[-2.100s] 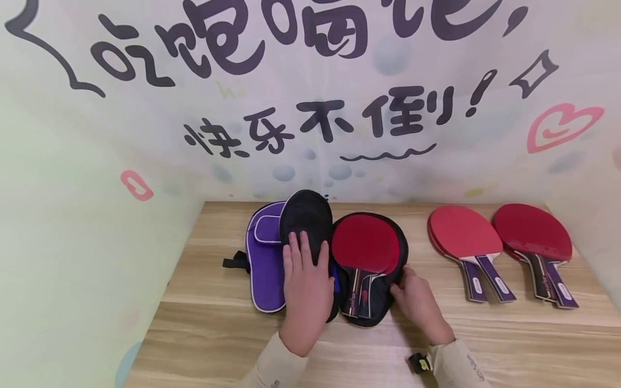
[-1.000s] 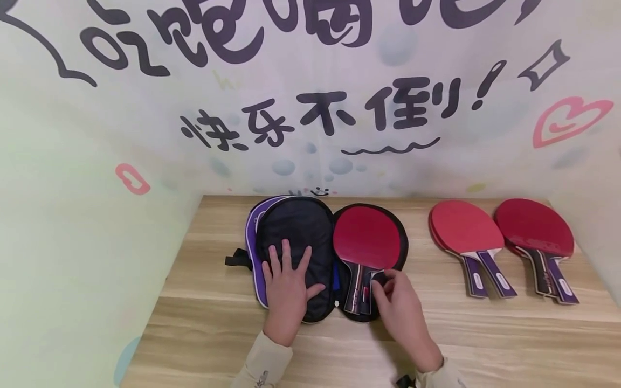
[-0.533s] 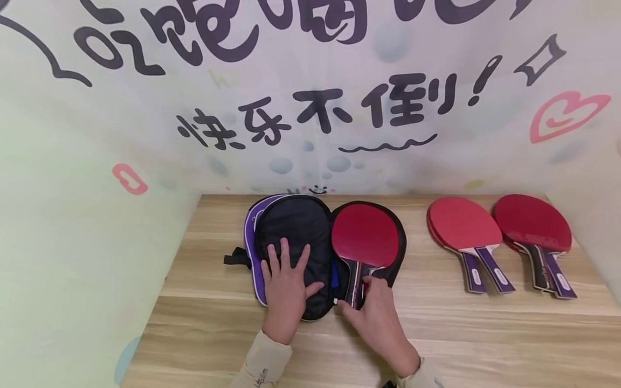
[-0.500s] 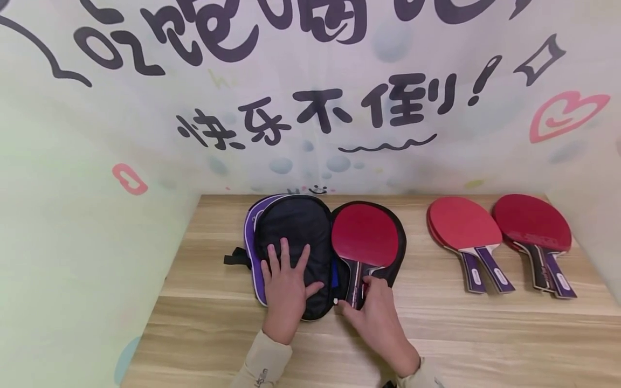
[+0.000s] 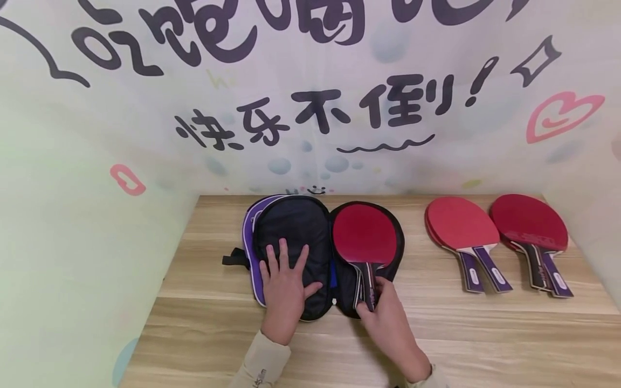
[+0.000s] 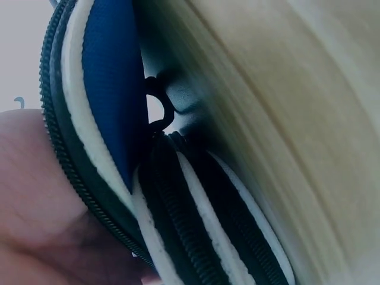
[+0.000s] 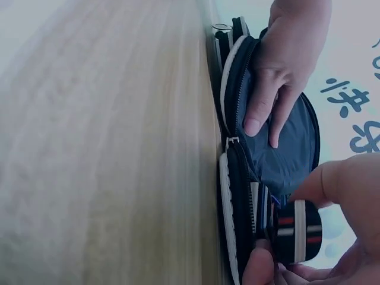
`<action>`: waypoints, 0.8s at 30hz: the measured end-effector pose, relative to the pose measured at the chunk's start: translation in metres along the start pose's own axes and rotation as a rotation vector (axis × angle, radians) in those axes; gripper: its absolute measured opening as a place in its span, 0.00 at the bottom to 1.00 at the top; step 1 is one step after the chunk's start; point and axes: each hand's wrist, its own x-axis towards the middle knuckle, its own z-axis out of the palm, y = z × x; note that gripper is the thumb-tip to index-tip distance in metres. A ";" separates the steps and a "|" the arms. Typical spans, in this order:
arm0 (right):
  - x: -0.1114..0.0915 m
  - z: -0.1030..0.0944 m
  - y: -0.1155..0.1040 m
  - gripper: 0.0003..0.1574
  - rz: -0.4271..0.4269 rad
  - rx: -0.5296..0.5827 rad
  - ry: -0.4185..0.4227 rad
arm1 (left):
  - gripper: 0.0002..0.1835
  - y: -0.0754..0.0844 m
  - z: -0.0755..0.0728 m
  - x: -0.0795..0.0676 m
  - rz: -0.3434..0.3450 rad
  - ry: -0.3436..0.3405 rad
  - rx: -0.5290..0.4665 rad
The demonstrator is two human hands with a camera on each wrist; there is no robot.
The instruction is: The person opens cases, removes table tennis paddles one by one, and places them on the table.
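A black zippered paddle case (image 5: 298,223) lies unfolded in the head view, its left half over a purple case (image 5: 248,253). My left hand (image 5: 283,299) rests flat on that left half, fingers spread. In the right half lies a red table tennis paddle (image 5: 365,234), with another paddle's handle (image 7: 261,205) showing beneath it. My right hand (image 5: 390,328) grips the upper paddle's dark striped handle (image 7: 300,231), thumb on one side and fingers on the other. The left wrist view shows the case's white-piped zipper edge and blue fabric (image 6: 113,77).
Two pairs of red paddles lie to the right, one pair with purple handles (image 5: 490,267), the other pair (image 5: 531,223) near the right wall. A black strap (image 5: 235,258) sticks out left of the cases. A printed wall cloth (image 5: 310,134) stands behind the wooden table (image 5: 204,328).
My left hand has pressed the folded-up black flap down flat to the left. My right hand has moved from the case's right edge onto the paddle handle and swung it slightly right.
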 end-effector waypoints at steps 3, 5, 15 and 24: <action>0.000 -0.004 0.001 0.40 0.019 0.020 -0.012 | 0.47 0.000 0.000 0.000 0.000 0.002 0.003; 0.000 -0.006 0.003 0.40 0.027 0.032 -0.011 | 0.47 0.000 0.000 0.000 0.000 0.003 0.004; 0.004 -0.007 0.013 0.35 0.053 0.035 0.066 | 0.47 -0.001 0.001 0.000 0.010 0.014 0.001; 0.000 -0.005 0.018 0.36 0.038 0.069 0.182 | 0.46 -0.002 0.001 -0.002 0.015 0.024 -0.027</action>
